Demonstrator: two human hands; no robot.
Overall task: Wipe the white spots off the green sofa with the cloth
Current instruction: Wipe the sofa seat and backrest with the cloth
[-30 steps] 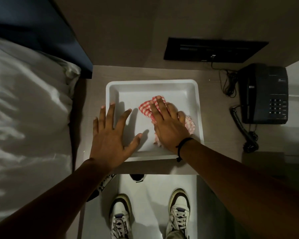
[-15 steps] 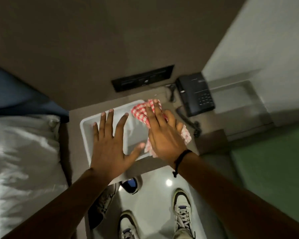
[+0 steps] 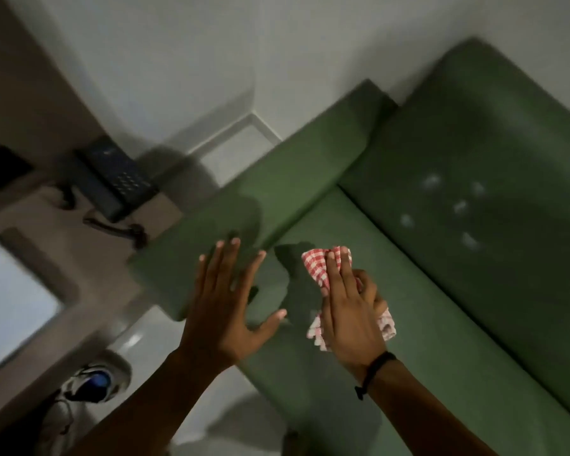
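Head view, tilted and motion-blurred: one green sofa (image 3: 425, 324) fills the right side, its armrest (image 3: 260, 199) slanting toward the wall corner and its backrest (image 3: 494, 159) rising at the right. Five white spots (image 3: 460, 207) show on the backrest, clustered loosely and well apart from both hands. At far left stands a bench (image 3: 63, 264) carrying one dark telephone (image 3: 112, 179) with its coiled cord, and part of one white tray (image 3: 10, 297) at the frame edge. One shoe (image 3: 96, 380) shows on the floor at lower left. The left hand (image 3: 227, 311) is empty, its fingers (image 3: 222, 268) fully spread and flat, over the near end of the armrest; whether it touches cannot be told. The right hand (image 3: 352, 320), with a dark band at the wrist, has its fingers (image 3: 338, 271) closed around one red-and-white checked cloth (image 3: 320, 268), bunched in the palm, over the seat cushion just beside the armrest.
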